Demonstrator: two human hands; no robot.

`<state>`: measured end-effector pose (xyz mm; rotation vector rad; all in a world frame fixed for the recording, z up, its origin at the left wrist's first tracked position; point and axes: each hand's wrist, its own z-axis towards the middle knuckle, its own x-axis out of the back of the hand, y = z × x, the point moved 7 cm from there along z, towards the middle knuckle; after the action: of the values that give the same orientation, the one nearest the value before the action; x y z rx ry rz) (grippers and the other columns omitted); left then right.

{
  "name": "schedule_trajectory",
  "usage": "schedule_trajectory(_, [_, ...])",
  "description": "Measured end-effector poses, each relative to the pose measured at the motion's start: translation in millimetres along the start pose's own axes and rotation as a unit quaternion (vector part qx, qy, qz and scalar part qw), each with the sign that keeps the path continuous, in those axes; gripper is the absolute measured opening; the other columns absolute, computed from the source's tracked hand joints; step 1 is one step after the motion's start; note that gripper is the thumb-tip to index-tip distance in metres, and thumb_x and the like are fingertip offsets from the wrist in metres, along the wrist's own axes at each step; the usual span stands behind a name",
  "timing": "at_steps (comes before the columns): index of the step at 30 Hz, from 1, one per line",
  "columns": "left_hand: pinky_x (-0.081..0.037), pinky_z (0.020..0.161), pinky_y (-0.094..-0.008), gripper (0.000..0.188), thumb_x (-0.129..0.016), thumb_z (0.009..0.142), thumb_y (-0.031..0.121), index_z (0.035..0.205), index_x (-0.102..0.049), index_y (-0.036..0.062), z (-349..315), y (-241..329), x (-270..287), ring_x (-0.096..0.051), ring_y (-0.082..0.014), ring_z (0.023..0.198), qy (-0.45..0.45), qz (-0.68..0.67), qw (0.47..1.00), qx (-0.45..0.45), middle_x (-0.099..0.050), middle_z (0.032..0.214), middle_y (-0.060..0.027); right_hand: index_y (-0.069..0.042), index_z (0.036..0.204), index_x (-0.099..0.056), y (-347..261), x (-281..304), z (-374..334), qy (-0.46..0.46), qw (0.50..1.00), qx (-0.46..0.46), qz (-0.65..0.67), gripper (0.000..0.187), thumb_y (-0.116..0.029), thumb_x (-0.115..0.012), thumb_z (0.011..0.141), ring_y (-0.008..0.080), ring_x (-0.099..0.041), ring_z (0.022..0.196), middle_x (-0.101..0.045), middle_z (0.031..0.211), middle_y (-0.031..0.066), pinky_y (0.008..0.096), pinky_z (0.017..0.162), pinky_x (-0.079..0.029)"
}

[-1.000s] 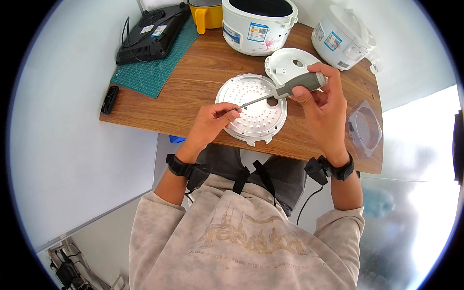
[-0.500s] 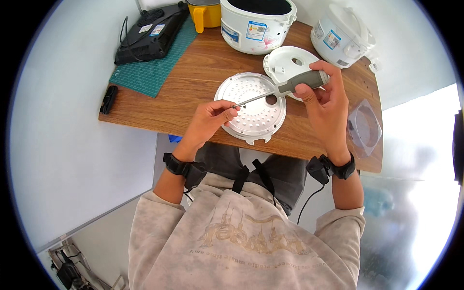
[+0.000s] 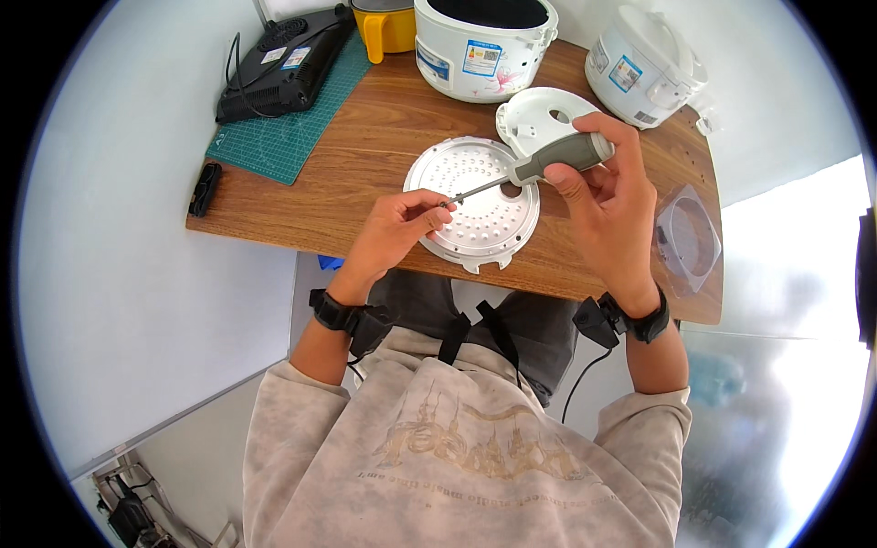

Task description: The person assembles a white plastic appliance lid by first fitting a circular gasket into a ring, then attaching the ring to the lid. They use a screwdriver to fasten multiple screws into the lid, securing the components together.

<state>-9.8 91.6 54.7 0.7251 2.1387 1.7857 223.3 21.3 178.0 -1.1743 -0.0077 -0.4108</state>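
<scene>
A grey-green screwdriver (image 3: 562, 159) is gripped by its thick handle in my right hand (image 3: 610, 196), its thin shaft slanting down to the left. At the tip, my left hand (image 3: 402, 228) pinches a small dark screw (image 3: 444, 204) between thumb and forefinger; the fingers partly hide it. Beneath the shaft and tip lies a round silvery-white perforated metal plate (image 3: 484, 228) with a larger hole on its right side. Behind it, a white plastic lid part (image 3: 523, 114) with an oval opening lies partly hidden by the screwdriver and my right hand.
A white rice cooker body (image 3: 457, 78) stands at the back, a second white cooker (image 3: 630, 87) to its right. A yellow pot (image 3: 395, 32), a black appliance (image 3: 283, 87) on a green cutting mat (image 3: 265, 155), a black bundled cord (image 3: 206, 190) and a clear plastic cover (image 3: 671, 242) surround the work.
My right hand and the screwdriver handle have shifted slightly left and lower. My left hand stays almost in place, pinching at the tip.
</scene>
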Motion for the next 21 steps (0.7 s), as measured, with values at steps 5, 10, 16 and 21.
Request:
schedule_trajectory(5, [-0.05, 0.071, -0.0218, 0.021, -0.073, 0.098, 0.013, 0.112, -0.075, -0.0022, 1, 1, -2, -0.06, -0.0076, 0.076, 0.003, -0.012, 1.0, 0.002, -0.072, 0.091, -0.0029, -0.004, 0.128, -0.053, 1, 2, 0, -0.002, 1.0, -0.001, -0.012, 0.04, -0.004, -0.075, 0.094, 0.0165, -0.076, 0.095, -0.075, 0.1, 0.0136, 0.0288, 0.08, -0.062])
schedule_trajectory(10, [-0.051, 0.072, -0.0226, 0.026, -0.074, 0.096, 0.011, 0.118, -0.073, -0.0028, 1, 1, -2, -0.061, -0.0075, 0.079, -0.001, -0.004, 1.0, 0.014, -0.072, 0.092, -0.0029, -0.004, 0.13, -0.053, -1, 3, 2, -0.006, 1.0, 0.014, 0.001, 0.042, -0.005, -0.076, 0.094, 0.0167, -0.076, 0.094, -0.075, 0.101, 0.0135, 0.0286, 0.08, -0.062])
schedule_trajectory(16, [-0.047, 0.071, -0.0226, 0.037, -0.082, 0.087, 0.012, 0.123, -0.074, 0.0065, -4, 11, 8, -0.057, -0.0072, 0.078, -0.017, 0.129, 0.991, -0.025, -0.068, 0.096, 0.0006, -0.007, 0.129, -0.06, -16, 2, -1, -0.02, 0.996, 0.047, -0.077, 0.045, -0.007, -0.08, 0.089, 0.0193, -0.076, 0.088, -0.074, 0.105, 0.012, 0.0293, 0.077, -0.062])
schedule_trajectory(21, [-0.049, 0.074, -0.0296, 0.03, -0.083, 0.086, 0.017, 0.115, -0.076, 0.0124, -9, 0, 6, -0.06, -0.0149, 0.082, -0.049, 0.298, 0.952, -0.05, -0.062, 0.096, -0.0034, -0.009, 0.126, -0.062, -20, -16, -10, -0.081, 0.984, 0.113, -0.109, 0.046, -0.011, -0.082, 0.085, 0.0284, -0.075, 0.087, -0.071, 0.118, 0.011, 0.0329, 0.075, -0.06])
